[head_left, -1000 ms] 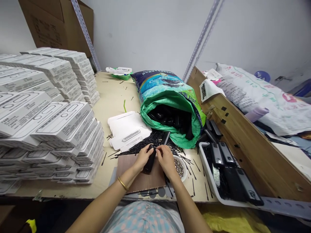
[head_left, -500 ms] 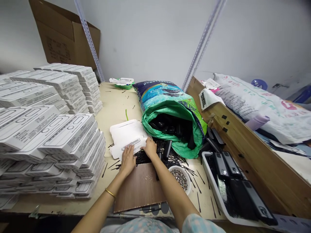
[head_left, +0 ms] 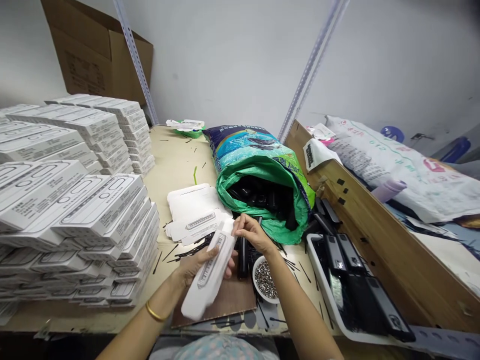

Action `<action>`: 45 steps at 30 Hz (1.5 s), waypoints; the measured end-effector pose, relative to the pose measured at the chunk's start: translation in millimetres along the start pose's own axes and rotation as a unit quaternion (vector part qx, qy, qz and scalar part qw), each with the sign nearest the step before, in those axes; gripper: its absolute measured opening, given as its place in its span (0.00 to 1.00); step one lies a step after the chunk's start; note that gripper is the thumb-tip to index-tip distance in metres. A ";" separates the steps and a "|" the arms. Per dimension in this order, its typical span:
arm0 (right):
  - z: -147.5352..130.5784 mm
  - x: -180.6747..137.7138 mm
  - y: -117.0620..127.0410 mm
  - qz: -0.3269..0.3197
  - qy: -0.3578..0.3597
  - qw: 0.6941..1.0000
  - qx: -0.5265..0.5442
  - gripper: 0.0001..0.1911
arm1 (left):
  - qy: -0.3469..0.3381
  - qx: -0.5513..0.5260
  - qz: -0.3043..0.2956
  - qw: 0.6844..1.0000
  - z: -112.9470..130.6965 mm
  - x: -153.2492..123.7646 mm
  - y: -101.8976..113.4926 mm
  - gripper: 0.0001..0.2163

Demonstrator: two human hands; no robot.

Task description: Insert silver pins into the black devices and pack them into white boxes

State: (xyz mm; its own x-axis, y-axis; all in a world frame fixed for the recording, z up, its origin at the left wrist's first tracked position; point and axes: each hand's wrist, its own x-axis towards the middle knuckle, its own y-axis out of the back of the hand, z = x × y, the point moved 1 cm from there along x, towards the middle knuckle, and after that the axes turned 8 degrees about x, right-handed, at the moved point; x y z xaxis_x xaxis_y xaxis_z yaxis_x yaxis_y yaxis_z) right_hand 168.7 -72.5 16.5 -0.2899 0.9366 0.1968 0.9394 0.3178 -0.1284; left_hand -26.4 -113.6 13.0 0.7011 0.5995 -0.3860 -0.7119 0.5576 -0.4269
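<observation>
A white folding box [head_left: 210,272], printed with a long ruled outline, is held at a slant over the brown board [head_left: 240,299]. My left hand [head_left: 200,262] wraps round its middle, thumb on the printed face and fingertips showing at the far side. At the box's upper end my right hand [head_left: 252,232] pinches the flap with thumb and fingers. Behind the box lies a stack of flat white box blanks [head_left: 193,205]. A black oblong device [head_left: 243,257] rests on the board, under my right wrist. Close by stands a white bowl of small metal screws [head_left: 265,277].
Stacked white boxes [head_left: 101,205] fill the left side. A green-lined sack [head_left: 258,165] of black parts lies at the back. To the right, a white tray [head_left: 326,295] holds black devices beside a wooden board [head_left: 378,250]. Thin black sticks [head_left: 305,272] are scattered about.
One white box blank has come off the stack toward me and now stands opened out between my hands. Both hands have drawn back from the stack. More of the black device shows on the board.
</observation>
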 end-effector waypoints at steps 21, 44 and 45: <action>32.5 -40.8 -59.6 0.257 -0.081 0.947 0.176 0.18 | -0.090 0.182 0.242 0.949 -32.4 8.1 -23.0 0.43; 31.5 -68.6 -29.0 0.182 -0.072 0.976 -0.094 0.11 | -0.314 0.354 0.319 0.821 -10.4 -16.0 -14.4 0.26; 27.2 -74.4 -25.6 0.121 -0.055 0.971 -0.197 0.15 | -0.264 0.349 0.362 0.824 -6.7 -15.3 -8.0 0.27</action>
State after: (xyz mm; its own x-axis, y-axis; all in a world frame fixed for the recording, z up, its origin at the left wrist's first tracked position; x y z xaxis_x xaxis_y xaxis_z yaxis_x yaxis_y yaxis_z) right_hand 161.3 -146.3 -21.3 -0.0495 0.9938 0.0994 0.9732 0.0256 0.2285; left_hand -31.2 -131.1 16.8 0.0995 0.9831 0.1539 -0.9146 0.0294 0.4034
